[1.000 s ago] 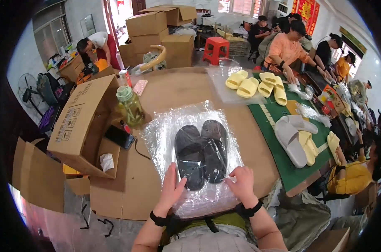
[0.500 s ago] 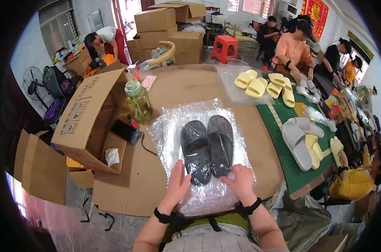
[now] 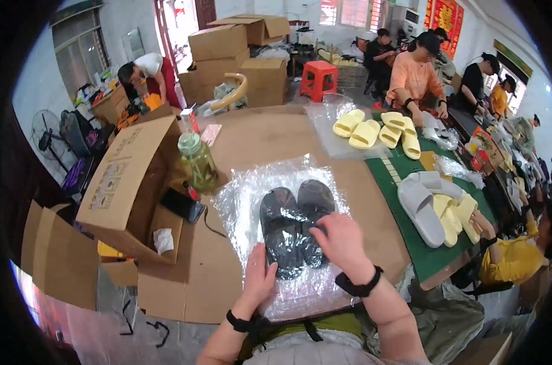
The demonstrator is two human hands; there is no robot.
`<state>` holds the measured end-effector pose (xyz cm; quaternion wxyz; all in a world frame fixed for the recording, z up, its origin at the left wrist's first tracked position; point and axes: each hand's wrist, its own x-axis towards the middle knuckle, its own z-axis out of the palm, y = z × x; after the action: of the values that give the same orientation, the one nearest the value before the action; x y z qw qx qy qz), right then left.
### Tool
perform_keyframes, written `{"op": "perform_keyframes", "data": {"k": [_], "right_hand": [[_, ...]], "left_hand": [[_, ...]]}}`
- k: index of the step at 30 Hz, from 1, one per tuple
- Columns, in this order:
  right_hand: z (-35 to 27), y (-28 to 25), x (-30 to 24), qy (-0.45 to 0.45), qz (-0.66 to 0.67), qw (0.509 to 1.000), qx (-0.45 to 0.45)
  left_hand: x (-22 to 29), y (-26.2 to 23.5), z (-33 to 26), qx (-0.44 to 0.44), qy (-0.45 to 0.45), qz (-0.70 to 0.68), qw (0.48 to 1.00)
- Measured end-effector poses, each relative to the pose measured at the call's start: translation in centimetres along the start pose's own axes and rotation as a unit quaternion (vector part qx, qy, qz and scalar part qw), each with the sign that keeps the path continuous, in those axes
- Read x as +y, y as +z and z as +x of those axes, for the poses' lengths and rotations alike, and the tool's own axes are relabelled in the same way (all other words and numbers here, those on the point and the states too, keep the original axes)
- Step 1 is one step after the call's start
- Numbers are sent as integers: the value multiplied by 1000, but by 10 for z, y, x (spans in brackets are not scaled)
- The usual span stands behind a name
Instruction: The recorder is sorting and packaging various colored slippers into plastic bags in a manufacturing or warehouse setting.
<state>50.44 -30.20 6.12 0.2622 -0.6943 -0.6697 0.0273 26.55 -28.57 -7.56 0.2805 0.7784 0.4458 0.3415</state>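
At the bagged black slippers, left grip spread, right grip half-curled, any hold unclear.

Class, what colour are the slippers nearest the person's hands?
The slippers are black or nearly so, best seen in the head view.

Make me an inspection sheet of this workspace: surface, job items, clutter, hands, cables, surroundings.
Surface: brown cardboard-topped table; green mat at right.
Job items: two black slippers side by side under clear plastic.
Clutter: open carton, green bottle, dark phone, all left.
Hands: left hand open beside the slippers' near end; right hand over the right slipper, grip unclear.
Cables: thin dark cord near the phone.
Surroundings: co-workers, red stool, stacked cartons.
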Motion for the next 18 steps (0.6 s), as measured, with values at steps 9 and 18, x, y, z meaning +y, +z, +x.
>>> {"op": "perform_keyframes", "data": {"k": [9, 18], "right_hand": [[62, 103, 2, -13, -51, 996, -67], [58, 135, 8, 15, -46, 999, -23]], "left_hand": [[-9, -7, -15, -21, -51, -43, 998], [-31, 8, -15, -15, 5, -8, 1000]]}}
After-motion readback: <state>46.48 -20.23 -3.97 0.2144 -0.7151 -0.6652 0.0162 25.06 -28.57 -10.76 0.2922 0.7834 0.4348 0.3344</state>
